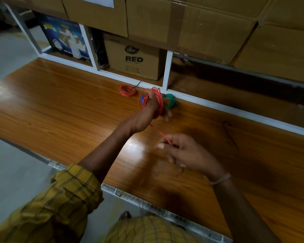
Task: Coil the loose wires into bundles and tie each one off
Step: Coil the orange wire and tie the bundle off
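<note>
Winding the loose red-orange wire coil [156,102] is the step in hand: the left hand [150,106] carries the loops wrapped around it, held up over the far part of the glossy brown wooden bench [60,102], though motion blur hides how its fingers lie. The right hand [181,151], nearer the body, pinches the thin free red tail [162,135] between thumb and fingertips. To do this well, I judge, keep the tail lightly taut so each turn lies beside the last, and save enough tail to wrap across the bundle. A smaller red wire bundle [128,90], a green wire bundle [170,100] and a blue one [144,99] lie near the white shelf frame [167,71].
</note>
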The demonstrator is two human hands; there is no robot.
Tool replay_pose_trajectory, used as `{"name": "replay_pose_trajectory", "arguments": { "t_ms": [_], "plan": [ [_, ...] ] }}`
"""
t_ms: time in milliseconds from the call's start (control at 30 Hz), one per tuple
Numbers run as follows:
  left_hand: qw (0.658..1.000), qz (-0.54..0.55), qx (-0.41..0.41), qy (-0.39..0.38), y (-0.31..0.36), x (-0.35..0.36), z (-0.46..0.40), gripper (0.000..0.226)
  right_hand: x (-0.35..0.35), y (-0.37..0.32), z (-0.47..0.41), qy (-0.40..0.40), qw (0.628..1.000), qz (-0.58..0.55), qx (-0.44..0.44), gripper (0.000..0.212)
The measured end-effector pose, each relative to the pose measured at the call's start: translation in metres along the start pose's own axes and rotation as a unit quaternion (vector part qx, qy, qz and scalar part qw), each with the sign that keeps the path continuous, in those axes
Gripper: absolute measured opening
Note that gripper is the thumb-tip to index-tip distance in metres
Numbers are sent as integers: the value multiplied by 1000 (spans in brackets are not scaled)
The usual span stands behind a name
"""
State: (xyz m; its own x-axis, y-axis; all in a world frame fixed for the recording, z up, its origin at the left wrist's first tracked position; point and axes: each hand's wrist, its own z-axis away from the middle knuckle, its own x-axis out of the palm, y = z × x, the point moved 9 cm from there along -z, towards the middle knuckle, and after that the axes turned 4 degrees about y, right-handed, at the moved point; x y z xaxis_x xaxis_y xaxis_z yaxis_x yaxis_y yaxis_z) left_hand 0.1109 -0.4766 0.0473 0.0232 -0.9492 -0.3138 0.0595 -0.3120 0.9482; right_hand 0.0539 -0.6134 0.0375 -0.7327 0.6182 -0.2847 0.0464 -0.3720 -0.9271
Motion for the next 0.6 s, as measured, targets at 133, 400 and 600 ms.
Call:
{"name": "replay_pose_trajectory", "arguments": {
  "t_ms": [133,400,600],
  "plan": [
    [997,-20,3,-78,-9,15,7,131,-57,-30,9,74,995,1,-59,18],
    [981,69,16,-181,1,39,40,106,-117,-24,-26,198,973,8,-120,21],
    [931,268,7,-248,35,47,51,114,-104,8,-46,268,955,-56,-109,17]
  ]
}}
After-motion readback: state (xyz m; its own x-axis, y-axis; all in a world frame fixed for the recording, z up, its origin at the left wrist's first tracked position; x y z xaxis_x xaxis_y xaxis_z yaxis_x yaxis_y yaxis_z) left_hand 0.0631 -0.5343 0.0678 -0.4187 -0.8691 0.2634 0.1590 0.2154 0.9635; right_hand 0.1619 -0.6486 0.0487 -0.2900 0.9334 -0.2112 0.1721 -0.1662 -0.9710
